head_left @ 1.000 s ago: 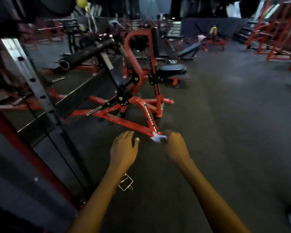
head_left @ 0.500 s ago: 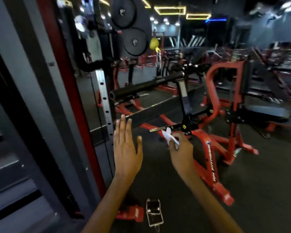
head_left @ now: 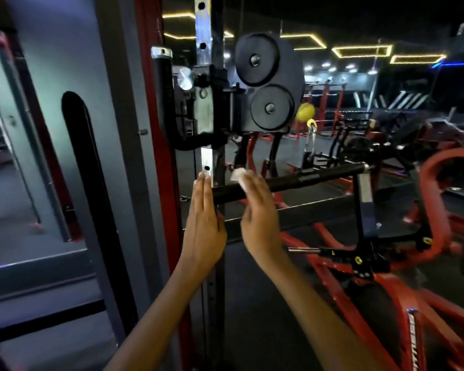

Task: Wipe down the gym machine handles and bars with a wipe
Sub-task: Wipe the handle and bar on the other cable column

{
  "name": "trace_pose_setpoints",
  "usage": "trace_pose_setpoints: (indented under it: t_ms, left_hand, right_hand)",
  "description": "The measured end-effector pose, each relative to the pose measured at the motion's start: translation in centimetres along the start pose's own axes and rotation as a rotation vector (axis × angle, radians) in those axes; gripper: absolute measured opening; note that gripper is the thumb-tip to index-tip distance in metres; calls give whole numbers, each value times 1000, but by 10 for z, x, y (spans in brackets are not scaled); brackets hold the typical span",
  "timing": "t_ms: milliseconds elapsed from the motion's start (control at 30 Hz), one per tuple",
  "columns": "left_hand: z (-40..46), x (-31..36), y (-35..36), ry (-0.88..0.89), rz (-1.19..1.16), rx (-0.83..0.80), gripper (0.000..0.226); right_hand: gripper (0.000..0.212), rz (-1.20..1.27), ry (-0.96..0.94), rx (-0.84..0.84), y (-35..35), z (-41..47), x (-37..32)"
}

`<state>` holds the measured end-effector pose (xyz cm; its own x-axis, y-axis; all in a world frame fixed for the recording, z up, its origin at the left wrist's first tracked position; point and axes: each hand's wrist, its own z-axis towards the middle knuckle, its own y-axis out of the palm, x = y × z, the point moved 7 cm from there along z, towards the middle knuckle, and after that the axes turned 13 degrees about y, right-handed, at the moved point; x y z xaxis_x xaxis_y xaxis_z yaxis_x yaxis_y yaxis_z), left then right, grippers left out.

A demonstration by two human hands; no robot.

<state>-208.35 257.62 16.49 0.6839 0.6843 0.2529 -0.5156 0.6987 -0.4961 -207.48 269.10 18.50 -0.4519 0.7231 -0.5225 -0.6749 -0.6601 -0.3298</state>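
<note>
Right hand (head_left: 257, 210) curled round a white wipe (head_left: 238, 177), pressed on the near end of the black bar (head_left: 300, 180) — long axis running away to the right, slightly upward. Left hand (head_left: 202, 226) flat, fingers straight, holding nothing, just beside that end, perhaps touching the upright (head_left: 206, 167). Right hand nearer — stroke lies rightward along the bar.

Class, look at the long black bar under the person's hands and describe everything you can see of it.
The black bar is a long round tube with a matte, rubbery-looking surface, lying nearly level and rising slightly to the right. Its right end has a metal cap. A black upright arm meets it there. The right hand presses a white wipe on its left part.
</note>
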Motion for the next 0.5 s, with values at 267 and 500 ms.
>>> trace_pose_setpoints:
  t_ms: [267,500]
  left_hand:
    - [5,-36,31,-253,-172,-37,87]
    - [16,-33,57,-302,-88,-11,75]
  right_hand:
    - [61,-368,-143,-41,6,60,124]
    - [55,-218,-230,-72,52,24,85]
